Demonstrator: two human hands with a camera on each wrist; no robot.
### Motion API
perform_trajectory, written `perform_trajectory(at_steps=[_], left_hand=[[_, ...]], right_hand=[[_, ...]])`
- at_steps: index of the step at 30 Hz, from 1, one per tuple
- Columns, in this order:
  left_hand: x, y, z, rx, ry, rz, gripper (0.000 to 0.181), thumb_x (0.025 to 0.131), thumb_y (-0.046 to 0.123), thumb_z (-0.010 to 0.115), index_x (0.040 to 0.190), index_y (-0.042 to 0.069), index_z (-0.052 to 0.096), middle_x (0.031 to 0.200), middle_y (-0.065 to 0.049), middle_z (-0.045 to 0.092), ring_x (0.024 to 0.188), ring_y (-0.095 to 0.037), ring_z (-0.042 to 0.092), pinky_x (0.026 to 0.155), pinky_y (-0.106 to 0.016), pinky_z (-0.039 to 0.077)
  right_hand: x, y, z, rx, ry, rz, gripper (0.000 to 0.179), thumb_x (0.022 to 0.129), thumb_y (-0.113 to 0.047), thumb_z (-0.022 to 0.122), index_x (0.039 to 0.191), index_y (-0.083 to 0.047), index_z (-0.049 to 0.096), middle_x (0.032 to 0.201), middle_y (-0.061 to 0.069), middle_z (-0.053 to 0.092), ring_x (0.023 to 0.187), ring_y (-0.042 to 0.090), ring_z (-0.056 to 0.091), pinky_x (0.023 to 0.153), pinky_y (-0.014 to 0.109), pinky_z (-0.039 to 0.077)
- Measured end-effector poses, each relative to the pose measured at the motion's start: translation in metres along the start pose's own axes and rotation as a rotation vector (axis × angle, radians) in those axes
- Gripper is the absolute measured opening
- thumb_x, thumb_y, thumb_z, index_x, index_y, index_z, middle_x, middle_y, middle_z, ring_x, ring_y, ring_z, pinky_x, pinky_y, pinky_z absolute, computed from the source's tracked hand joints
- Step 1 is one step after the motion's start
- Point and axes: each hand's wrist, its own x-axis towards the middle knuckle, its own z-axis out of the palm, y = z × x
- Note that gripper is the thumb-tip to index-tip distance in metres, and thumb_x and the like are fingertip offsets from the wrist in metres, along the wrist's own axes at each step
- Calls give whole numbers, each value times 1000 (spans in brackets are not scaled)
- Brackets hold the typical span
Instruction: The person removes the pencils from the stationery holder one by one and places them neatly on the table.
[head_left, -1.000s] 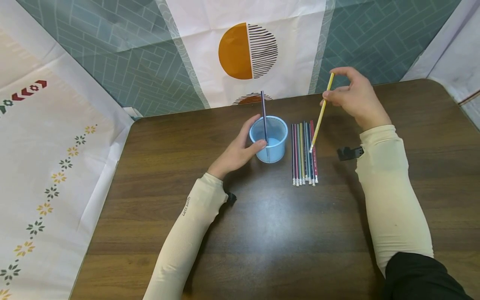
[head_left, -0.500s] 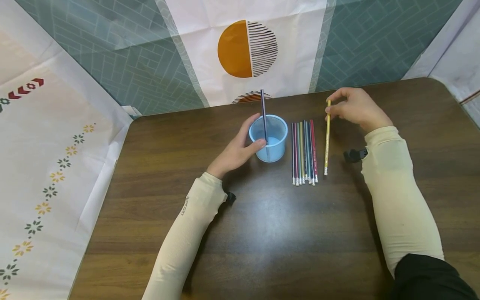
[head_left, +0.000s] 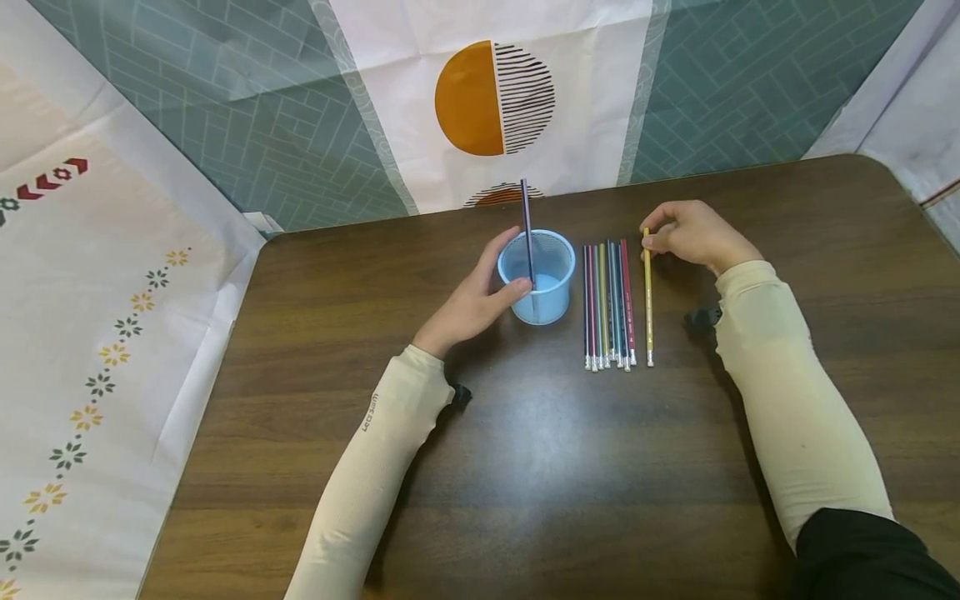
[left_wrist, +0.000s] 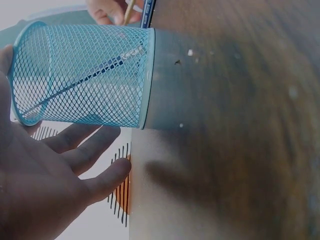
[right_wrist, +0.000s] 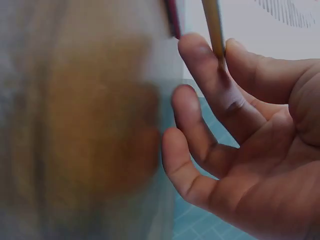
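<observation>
My left hand [head_left: 476, 302] holds a light blue mesh pencil cup [head_left: 551, 305] by its rim, thumb at the near side and fingers round the far side. Through the mesh in the left wrist view, a dark striped pencil [left_wrist: 90, 75] leans inside the cup. To the right, my right hand [head_left: 696, 235] pinches the far end of a yellow pencil [head_left: 648, 312] between thumb and forefinger, its eraser end pointing toward me. The other right fingers [right_wrist: 187, 107] are loosely bent. Beside the yellow pencil, several pencils [head_left: 608, 308] lie in a parallel row, a red one nearest it.
The brown wooden table [head_left: 480, 500] carries all of this. A patterned cloth [head_left: 405, 100] hangs behind its far edge, and a white cloth [head_left: 150, 292] with flower motifs runs along the left side.
My right hand has come down toward me with the yellow pencil, first swinging it off the row to the right, then bringing it parallel beside the row. My left hand and the cup stay put.
</observation>
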Motion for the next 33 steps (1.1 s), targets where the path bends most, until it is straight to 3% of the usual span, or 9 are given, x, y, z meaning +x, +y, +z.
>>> perform_trajectory(at_steps=[11, 22, 33], left_hand=[[-2, 0, 0, 5, 5, -10, 74, 101, 35, 61, 160, 30, 18, 156, -3, 32, 140, -21, 34, 111, -56, 32], [0, 0, 1, 2, 6, -5, 75, 100, 36, 61, 161, 27, 18, 156, -3, 32, 140, -22, 34, 111, -56, 32], [-1, -1, 1, 0, 13, 0, 80, 98, 50, 61, 161, 26, 18, 155, -4, 33, 139, -23, 35, 110, -55, 33]], right_hand=[[8, -4, 11, -25, 54, 27, 31, 101, -13, 60, 125, 6, 58, 97, 14, 66, 106, 39, 53, 101, 60, 37], [11, -12, 19, -186, 124, 43, 30, 95, -9, 64, 120, 9, 63, 109, 26, 63, 104, 42, 49, 92, 59, 42], [14, -21, 24, -288, 103, 54, 30, 97, -10, 62, 120, 9, 62, 110, 26, 64, 108, 44, 48, 93, 59, 43]])
